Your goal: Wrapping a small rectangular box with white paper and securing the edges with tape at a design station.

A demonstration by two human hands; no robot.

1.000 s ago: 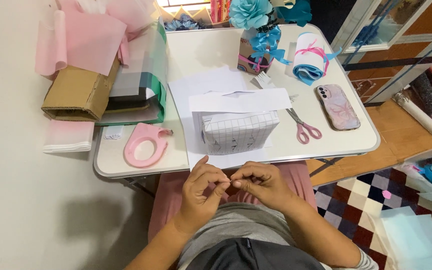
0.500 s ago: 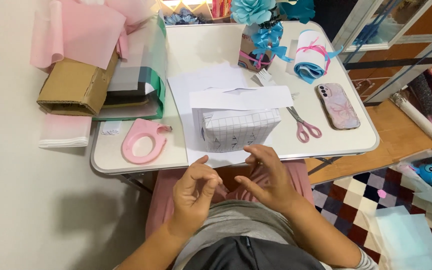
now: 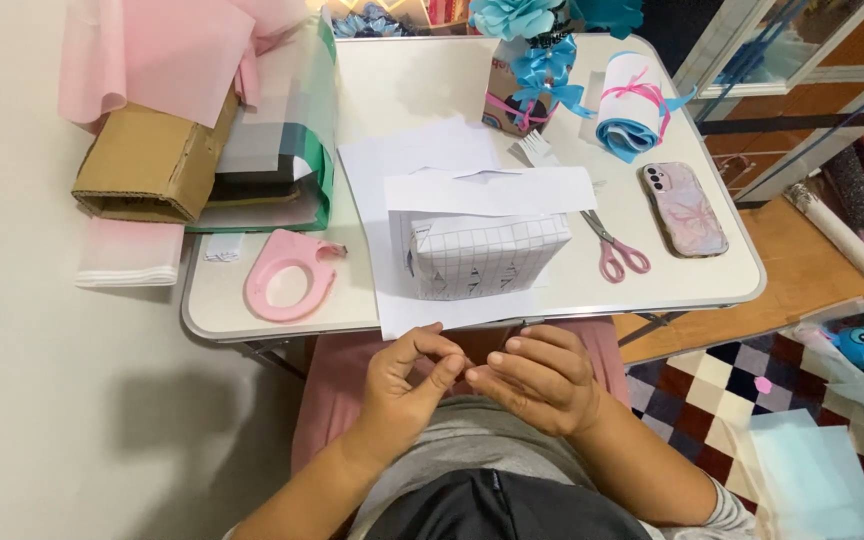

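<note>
We hold our left hand (image 3: 407, 385) and right hand (image 3: 537, 380) fingertip to fingertip below the worktop (image 3: 432, 80), near the box (image 3: 482, 255); grips pinched, perhaps on tape, too small to tell.

box (image 3: 484, 262) white, grid-patterned | tape dispenser (image 3: 290, 289) pink | scissors (image 3: 614, 250) pink-handled

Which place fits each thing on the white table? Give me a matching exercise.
Things:
1. scissors
2. tape dispenser
3. phone
4. wrapped box

Places:
A. near the table's right edge
B. left of the white paper
C. on the white paper, table centre
D. between box and phone

Pairs: 1-D, 2-B, 3-A, 4-C
</note>
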